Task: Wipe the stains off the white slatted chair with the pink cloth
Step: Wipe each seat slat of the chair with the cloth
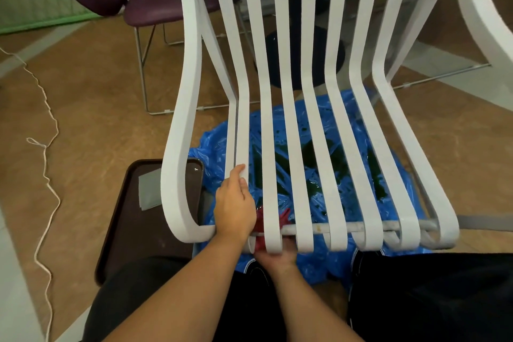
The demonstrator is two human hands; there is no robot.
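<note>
1. The right hand [277,257] is mostly hidden under the front edge of the white slatted chair [179,147]; whether its fingers are curled cannot be told.
2. The pink cloth [259,219] is seen bunched between two slats, just above this hand.
3. One slat is gripped by the left hand [236,205].

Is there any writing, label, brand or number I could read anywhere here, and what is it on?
None can be read. The white slatted chair, pink cloth, blue plastic sheet, brown tray and the grey sheet lying on it show no lettering.
</note>
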